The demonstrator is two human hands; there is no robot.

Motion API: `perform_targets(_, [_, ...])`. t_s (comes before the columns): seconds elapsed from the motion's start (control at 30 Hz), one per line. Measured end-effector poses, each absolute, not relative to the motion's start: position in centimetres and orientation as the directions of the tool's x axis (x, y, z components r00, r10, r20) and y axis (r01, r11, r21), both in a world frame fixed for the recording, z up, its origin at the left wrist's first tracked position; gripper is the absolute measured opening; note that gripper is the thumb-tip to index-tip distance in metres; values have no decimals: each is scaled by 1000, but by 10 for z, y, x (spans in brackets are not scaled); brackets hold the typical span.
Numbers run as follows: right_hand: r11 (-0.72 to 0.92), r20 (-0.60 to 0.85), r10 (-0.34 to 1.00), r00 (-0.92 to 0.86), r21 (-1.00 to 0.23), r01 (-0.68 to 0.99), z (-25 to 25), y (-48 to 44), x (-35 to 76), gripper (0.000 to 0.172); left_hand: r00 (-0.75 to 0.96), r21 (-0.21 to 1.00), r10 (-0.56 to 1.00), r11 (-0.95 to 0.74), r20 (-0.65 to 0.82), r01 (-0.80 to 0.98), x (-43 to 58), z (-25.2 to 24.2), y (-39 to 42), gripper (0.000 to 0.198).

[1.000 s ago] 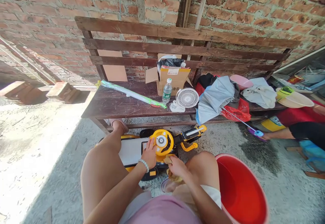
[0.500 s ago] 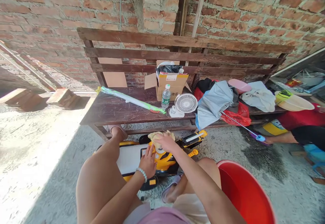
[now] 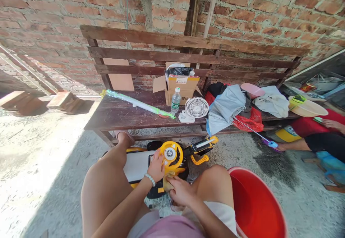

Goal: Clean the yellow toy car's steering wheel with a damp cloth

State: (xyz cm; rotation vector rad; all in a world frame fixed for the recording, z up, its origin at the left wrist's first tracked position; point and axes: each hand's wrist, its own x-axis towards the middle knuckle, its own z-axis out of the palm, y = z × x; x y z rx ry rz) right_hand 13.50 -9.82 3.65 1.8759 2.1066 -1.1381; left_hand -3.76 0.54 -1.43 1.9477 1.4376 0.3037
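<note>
A yellow and white toy ride-on car point(image 3: 140, 164) lies on the concrete floor between my knees, its yellow steering wheel point(image 3: 171, 154) facing up. My left hand point(image 3: 156, 166) rests on the car beside the wheel's left rim, fingers curled against it. My right hand point(image 3: 181, 190) is closed on a crumpled tan cloth point(image 3: 167, 182) pressed to the car just below the wheel.
A red basin point(image 3: 256, 205) stands by my right knee. The wooden bench point(image 3: 121, 114) ahead carries a water bottle point(image 3: 175, 101), a white fan point(image 3: 197, 107), a cardboard box point(image 3: 180, 87) and a folded umbrella point(image 3: 226, 106). Another person's leg point(image 3: 302, 144) lies at right.
My right hand with the cloth has come back from the top of the steering wheel down to the car below it, uncovering the wheel. The left hand stays by the rim.
</note>
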Motion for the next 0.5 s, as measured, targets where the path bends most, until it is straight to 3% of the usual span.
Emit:
perform_targets(0.1, [-85, -497, 838, -224, -526, 846, 34, -103, 134, 70, 178, 767, 953, 80, -246, 637, -37, -14, 12, 64])
perform_targets(0.17, [-103, -459, 866, -201, -556, 825, 34, -101, 140, 71, 59, 801, 904, 344, -424, 490, -37, -11, 18, 54])
perform_targets(0.27, [-131, -390, 912, -128, -572, 810, 43, -84, 152, 76, 5, 695, 701, 705, -713, 142, -37, -4, 23, 29])
perform_targets(0.4, [-127, -287, 958, -10, -455, 881, 69, -30, 153, 74, 65, 542, 560, 820, -826, -182, -39, 7, 25, 17])
perform_targets(0.5, [-85, -286, 958, -15, -334, 939, 80, 17, 129, 69, 99, 468, 504, 846, -858, -253, -40, 12, 27, 30])
